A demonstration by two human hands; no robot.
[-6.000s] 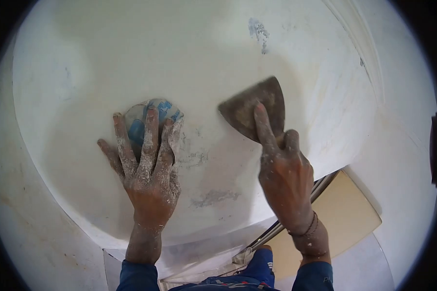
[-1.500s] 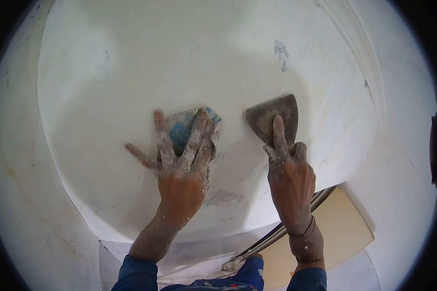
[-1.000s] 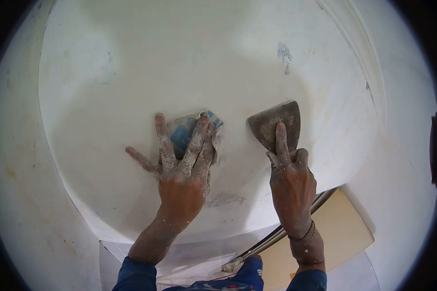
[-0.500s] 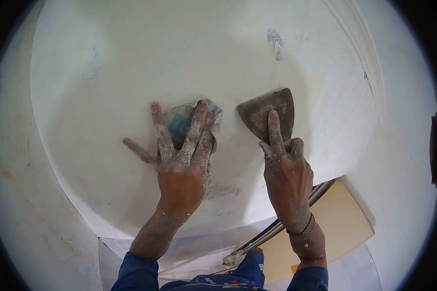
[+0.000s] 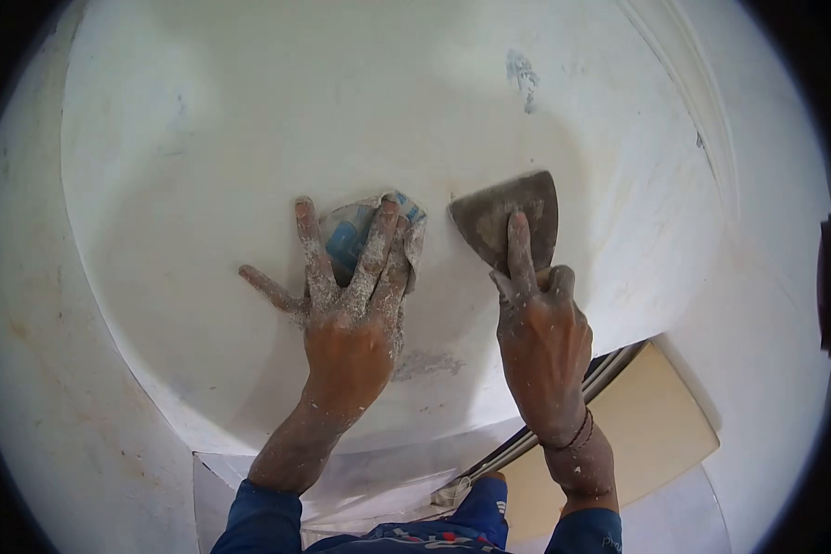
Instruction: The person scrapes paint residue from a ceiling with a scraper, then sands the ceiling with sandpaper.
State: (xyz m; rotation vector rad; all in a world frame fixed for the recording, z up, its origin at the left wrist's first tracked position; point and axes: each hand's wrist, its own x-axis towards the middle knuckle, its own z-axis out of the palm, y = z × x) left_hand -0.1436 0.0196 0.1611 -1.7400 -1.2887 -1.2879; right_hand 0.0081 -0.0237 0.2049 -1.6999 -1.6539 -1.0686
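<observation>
Blue sleeves at the bottom edge, both hands dusty with white powder. Left hand (image 5: 346, 319) is spread flat, fingers pressing a crumpled pad of sandpaper (image 5: 365, 231) against the curved white wall (image 5: 249, 120). Right hand (image 5: 540, 332) grips a scraper (image 5: 508, 217) just beside it, index finger laid along the blade, flat on the wall. A grey patch (image 5: 523, 74) sits higher up.

White dust coats the brown fingers of the left hand (image 5: 346, 309), spread over a blue-and-white scrap of paper (image 5: 371, 233). The right hand (image 5: 537, 342), less speckled, wears a dark cord at the wrist and steadies a rusty grey-brown scraper (image 5: 508, 220). The curved wall (image 5: 249, 120) is chalk white, with grey-blue blotches.
</observation>
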